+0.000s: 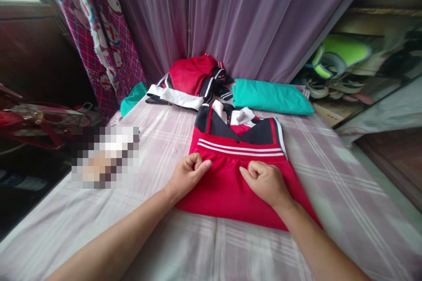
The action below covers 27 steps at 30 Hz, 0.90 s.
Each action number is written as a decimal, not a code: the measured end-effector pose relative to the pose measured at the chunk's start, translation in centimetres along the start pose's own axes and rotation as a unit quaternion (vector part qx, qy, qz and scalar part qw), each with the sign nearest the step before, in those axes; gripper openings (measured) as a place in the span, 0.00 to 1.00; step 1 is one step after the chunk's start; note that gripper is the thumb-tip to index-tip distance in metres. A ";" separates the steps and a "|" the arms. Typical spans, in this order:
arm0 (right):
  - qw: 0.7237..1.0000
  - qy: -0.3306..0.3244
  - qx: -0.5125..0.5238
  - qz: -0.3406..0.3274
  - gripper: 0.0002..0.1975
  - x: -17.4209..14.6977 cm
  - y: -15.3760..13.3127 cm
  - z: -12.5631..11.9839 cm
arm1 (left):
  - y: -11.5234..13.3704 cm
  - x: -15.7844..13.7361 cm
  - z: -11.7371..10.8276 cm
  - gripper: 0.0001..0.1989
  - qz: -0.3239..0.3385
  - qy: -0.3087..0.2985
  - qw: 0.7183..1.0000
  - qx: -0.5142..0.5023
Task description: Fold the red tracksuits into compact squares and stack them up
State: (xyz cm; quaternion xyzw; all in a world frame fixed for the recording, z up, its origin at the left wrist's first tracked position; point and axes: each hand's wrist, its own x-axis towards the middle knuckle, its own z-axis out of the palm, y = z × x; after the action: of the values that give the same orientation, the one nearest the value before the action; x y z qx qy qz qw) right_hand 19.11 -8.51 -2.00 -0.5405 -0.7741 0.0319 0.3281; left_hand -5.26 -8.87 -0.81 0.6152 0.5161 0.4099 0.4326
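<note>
A red jacket (227,202) lies folded on the bed in front of me, its dark upper part and white collar at the far end. Its red hem band with white stripes crosses just beyond my hands. My left hand (189,173) is curled into a fist over the jacket's left side, thumb pointing inward. Over the right side, my right hand (267,180) is likewise closed with its thumb turned inward. No cloth shows bunched inside either fist. Whether the knuckles press on the fabric I cannot tell.
Behind the jacket sits a crumpled red and black garment (189,74) with a white band. A folded teal cloth (270,96) lies at the back right. A pixelated patch covers something on the left. Purple curtains (250,22) hang behind the bed; shoes (318,88) fill a shelf at right.
</note>
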 end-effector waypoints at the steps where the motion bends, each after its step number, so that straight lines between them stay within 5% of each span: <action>1: 1.000 0.000 0.004 -0.002 0.21 -0.1 0.1 0.1 | -0.2 0.4 -0.4 0.30 -0.034 -0.010 0.997 -0.068; 7: 0.999 0.008 -0.015 -0.045 0.21 -0.2 0.0 -0.1 | -0.9 2.1 -2.7 0.33 -0.184 -0.056 0.921 -0.340; 13: 0.993 0.026 -0.038 -0.110 0.21 0.0 0.1 -0.3 | -1.6 2.2 -3.6 0.41 -0.173 -0.155 0.740 -0.631; 16: 0.991 0.026 -0.043 -0.120 0.21 0.0 0.1 -0.4 | -1.7 2.1 -3.8 0.43 -0.168 -0.173 0.682 -0.690; 27: 0.992 0.022 -0.044 -0.120 0.22 0.0 0.2 -0.4 | -1.7 2.1 -4.0 0.43 -0.173 -0.184 0.663 -0.704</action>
State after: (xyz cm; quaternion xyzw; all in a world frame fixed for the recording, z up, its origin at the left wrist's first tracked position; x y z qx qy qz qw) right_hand 19.52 -8.59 -1.78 -0.4580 -0.8266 -0.0536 0.3226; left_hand -9.26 -6.21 -1.17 0.0898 0.0805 0.4472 0.8863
